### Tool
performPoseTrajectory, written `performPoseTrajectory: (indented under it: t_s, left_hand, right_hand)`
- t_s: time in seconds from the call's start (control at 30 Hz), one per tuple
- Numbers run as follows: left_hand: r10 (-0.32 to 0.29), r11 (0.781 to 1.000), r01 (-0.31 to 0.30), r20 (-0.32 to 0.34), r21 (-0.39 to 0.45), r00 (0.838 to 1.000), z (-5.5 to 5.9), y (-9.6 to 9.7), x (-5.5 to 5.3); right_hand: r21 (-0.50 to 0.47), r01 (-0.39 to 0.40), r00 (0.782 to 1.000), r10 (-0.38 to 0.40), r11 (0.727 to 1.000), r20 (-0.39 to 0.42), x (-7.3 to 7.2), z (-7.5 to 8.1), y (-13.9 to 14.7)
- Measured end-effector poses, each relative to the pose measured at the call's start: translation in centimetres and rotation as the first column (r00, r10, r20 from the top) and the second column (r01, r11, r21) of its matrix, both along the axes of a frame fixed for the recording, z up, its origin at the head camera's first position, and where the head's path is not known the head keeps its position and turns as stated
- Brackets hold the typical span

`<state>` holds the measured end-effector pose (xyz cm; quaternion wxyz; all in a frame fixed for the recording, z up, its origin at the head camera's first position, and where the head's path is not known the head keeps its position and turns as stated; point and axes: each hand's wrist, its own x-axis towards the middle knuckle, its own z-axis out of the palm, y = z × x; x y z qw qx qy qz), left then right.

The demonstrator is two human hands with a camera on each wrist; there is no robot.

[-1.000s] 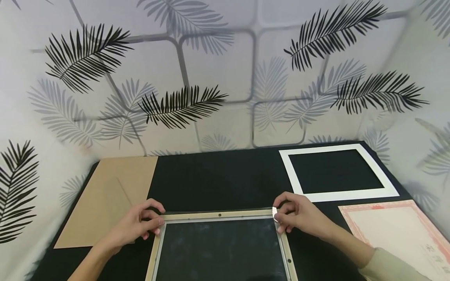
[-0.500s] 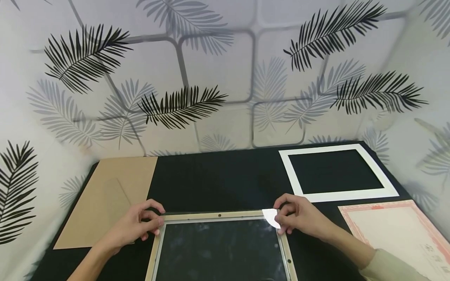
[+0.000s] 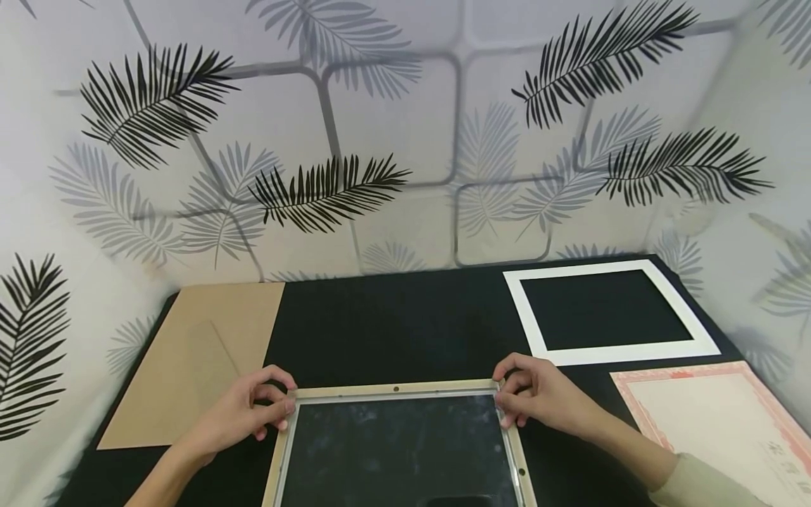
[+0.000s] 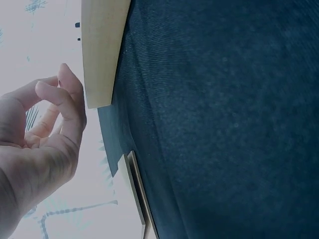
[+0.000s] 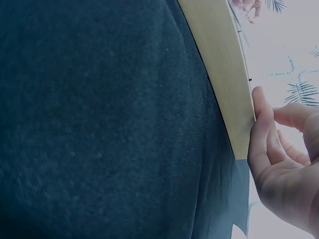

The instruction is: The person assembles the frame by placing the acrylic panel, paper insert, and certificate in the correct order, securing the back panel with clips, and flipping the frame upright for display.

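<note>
A light wooden picture frame [image 3: 437, 386] lies before me on the black cloth, its inner lip pale grey. Over its opening is a clear sheet [image 3: 393, 443], smudged and faintly reflective. My left hand [image 3: 250, 408] pinches the sheet at the far left corner with thumb and fingertips. At the far right corner my right hand [image 3: 538, 394] does the same. In the left wrist view the left fingertips [image 4: 65, 79] are right beside the frame's end. The right wrist view has the right fingers [image 5: 259, 124] against the frame's outer side. The frame's near side is out of view.
A brown backing board [image 3: 190, 338] lies at the left, partly behind the left hand. At the back right is a white mat [image 3: 526, 310] with a rectangular opening. A pink-bordered certificate [image 3: 716, 415] lies nearer, beside the right forearm. A leaf-patterned curtain [image 3: 405, 232] hangs behind the table.
The clear sheet has come down slightly onto the frame, both hands lowering a little with it. The bright glare by the right hand has gone, and a dark reflection shows near the bottom.
</note>
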<state>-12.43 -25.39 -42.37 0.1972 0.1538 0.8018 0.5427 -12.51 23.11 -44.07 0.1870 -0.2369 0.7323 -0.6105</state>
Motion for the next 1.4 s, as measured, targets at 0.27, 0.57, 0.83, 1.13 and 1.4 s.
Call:
performPoseTrajectory:
  t_s: [0.27,0.57,0.83,1.13,1.4]
  left_hand:
    - [0.007,0.999,-0.007,-0.008,-0.048,1.000,-0.15,-0.09,0.03]
    - [-0.009,0.996,0.003,-0.068,-0.093,0.998,-0.44,-0.24,-0.02]
    - [-0.039,0.997,0.034,-0.077,-0.066,0.996,-0.71,-0.50,0.01]
    - [-0.031,0.996,0.026,-0.056,-0.091,0.998,-0.71,-0.42,-0.07]
    - [-0.015,0.997,0.015,0.000,-0.080,1.000,-0.40,-0.12,0.11]
  right_hand:
    - [0.057,0.010,0.998,-0.006,0.998,-0.070,0.08,-0.02,0.05]
    - [0.140,0.044,0.989,-0.023,0.989,-0.148,0.27,-0.25,0.35]
    - [0.203,0.069,0.981,-0.030,0.977,-0.192,0.25,-0.14,0.48]
    - [0.228,0.060,0.977,-0.010,0.972,-0.214,0.07,0.09,0.35]
    - [0.205,0.021,0.979,0.021,0.978,-0.203,-0.05,0.21,0.26]
